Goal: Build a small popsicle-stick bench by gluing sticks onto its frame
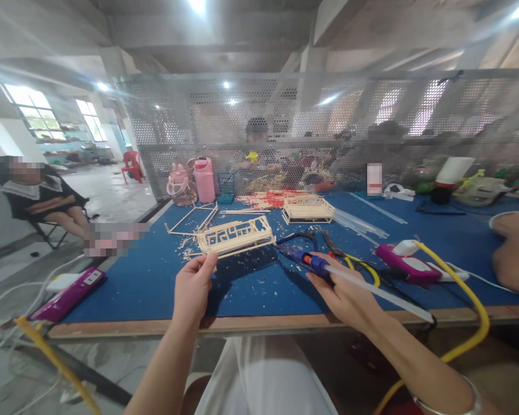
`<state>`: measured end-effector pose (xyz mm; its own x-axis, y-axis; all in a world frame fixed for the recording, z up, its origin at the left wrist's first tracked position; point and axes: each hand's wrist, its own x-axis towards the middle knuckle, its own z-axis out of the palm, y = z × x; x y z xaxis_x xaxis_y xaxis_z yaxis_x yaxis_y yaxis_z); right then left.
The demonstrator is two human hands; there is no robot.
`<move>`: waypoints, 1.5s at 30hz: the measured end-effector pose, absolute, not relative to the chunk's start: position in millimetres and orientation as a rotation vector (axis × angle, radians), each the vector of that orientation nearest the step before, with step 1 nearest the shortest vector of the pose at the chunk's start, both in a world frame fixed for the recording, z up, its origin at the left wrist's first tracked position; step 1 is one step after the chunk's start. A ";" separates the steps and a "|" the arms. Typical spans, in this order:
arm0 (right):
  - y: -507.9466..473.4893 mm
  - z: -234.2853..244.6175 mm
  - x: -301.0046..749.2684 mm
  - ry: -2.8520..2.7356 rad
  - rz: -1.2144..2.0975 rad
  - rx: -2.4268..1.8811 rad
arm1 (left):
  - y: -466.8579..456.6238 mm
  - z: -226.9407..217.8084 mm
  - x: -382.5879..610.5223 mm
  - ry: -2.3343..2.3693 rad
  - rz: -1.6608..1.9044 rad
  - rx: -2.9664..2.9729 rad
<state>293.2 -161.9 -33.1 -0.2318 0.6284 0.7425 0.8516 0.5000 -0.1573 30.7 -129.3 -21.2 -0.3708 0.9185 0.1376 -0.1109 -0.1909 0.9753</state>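
Observation:
Between thumb and fingers, my left hand (195,285) grips the near left corner of a wooden stick frame (237,237), tilted above the table. My right hand (339,288) is wrapped round a blue hot glue gun (308,260), with a long clear glue stick (378,289) protruding from its back. The gun's nozzle is at the right end of the frame; I cannot tell whether it touches. A similar stick frame (308,210) rests on the table farther back. Loose joined sticks (190,220) lie behind the held frame on the left.
Red-tipped sticks (270,199) are piled at the back, with clear glue sticks (358,222) to their right. Pliers (332,245) lie beside my right hand. Purple power strips (409,265) and cables flank the blue table (130,288). Another person's arm (516,253) reaches in at right.

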 end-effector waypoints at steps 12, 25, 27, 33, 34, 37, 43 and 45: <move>-93.7 13.2 355.8 -1.819 -0.591 -1.592 | -122.0 -8.9 5.5 1.717 1.256 1.720; 14.2 -1.2 340.3 -1.913 -0.364 -1.929 | -117.0 -8.7 9.1 1.802 1.460 1.689; 3.9 8.4 333.6 -1.772 -0.413 -1.821 | -126.7 -12.2 22.0 1.544 1.504 1.540; -80.3 28.8 280.6 -1.742 -0.052 -1.229 | -135.0 -16.7 78.6 1.092 1.270 1.384; -97.3 23.0 272.0 -1.819 0.063 -1.156 | -135.2 -17.4 85.4 1.076 1.250 1.417; -135.4 -2.6 255.9 -1.920 0.342 -1.057 | -137.0 -21.1 96.6 1.146 1.235 1.642; -148.5 -29.4 255.1 -1.876 0.525 -1.140 | -140.0 -26.5 103.1 1.323 1.059 2.100; -145.4 -28.3 255.5 -1.840 0.529 -1.181 | -138.0 -25.6 106.2 1.373 0.953 2.190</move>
<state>255.5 -145.4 -28.3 -0.1791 0.8821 0.4357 0.5156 0.4613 -0.7221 106.2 -138.0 -25.6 0.2909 0.8936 0.3418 0.6328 -0.4477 0.6318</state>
